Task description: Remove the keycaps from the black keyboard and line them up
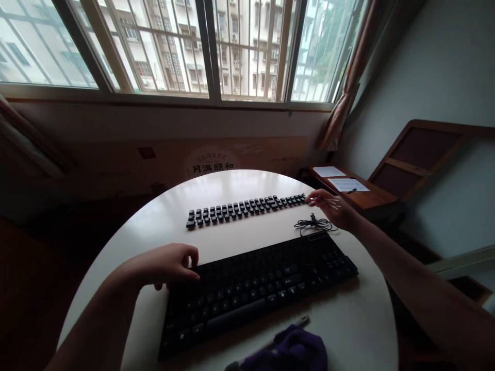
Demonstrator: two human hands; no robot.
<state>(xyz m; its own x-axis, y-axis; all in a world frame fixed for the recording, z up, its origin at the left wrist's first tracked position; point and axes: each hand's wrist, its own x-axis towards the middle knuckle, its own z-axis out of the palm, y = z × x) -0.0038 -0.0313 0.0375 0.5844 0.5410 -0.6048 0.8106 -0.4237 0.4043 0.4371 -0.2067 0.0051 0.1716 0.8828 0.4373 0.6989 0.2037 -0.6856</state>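
Note:
A black keyboard [247, 293] lies at a slant on the round white table, with keys in its lower rows and a darker upper part that I cannot make out well. My left hand [176, 263] is at its upper left corner, curled fingers and thumb closed on the edge. Beyond it, black keycaps [232, 210] stand in several long rows. At the right end of these rows my right hand [328, 206] pinches a small dark keycap between its fingertips. Thin white sticks [335, 202] show against that hand; how they are held is unclear.
A coiled black cable [314, 223] lies behind the keyboard's right end. Near the front edge are a purple cloth [297, 350] and a light-coloured stick-like tool [301, 321]. Papers [348, 185] and a pen rest on a wooden chair [381, 198] at the right. A barred window is ahead.

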